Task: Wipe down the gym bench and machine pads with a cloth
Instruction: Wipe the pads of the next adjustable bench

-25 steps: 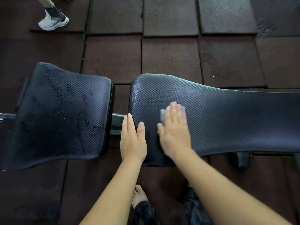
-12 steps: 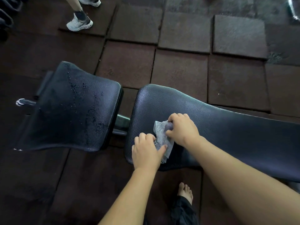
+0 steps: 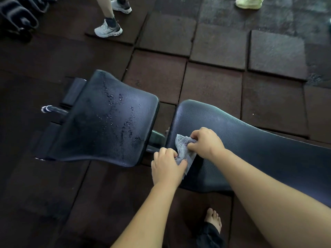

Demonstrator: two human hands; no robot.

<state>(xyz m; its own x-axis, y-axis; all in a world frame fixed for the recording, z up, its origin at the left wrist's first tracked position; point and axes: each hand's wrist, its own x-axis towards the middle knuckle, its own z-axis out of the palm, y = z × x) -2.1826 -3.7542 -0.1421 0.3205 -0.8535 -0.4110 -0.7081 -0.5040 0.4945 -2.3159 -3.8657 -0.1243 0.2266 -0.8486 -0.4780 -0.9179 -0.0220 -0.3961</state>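
Observation:
A black gym bench has two pads. The seat pad (image 3: pixel 100 126) on the left carries streaks of water droplets. The long back pad (image 3: pixel 259 149) stretches to the right. A small grey cloth (image 3: pixel 182 147) is crumpled at the back pad's near left corner. My right hand (image 3: pixel 206 142) pinches its upper part. My left hand (image 3: pixel 166 167) grips its lower edge. Both hands hover over the pad's corner, close together.
Dark rubber floor tiles surround the bench. A person's legs in white trainers (image 3: pixel 109 29) stand at the top, with a yellow-green shoe (image 3: pixel 249 2) at the top right. Dark gym equipment (image 3: pixel 16 17) sits at the top left. My bare foot (image 3: pixel 213 219) is below the bench.
My right hand went from flat on the cloth to pinching it. My left hand left the pad's edge and took the cloth's lower edge. The cloth is now bunched between both hands.

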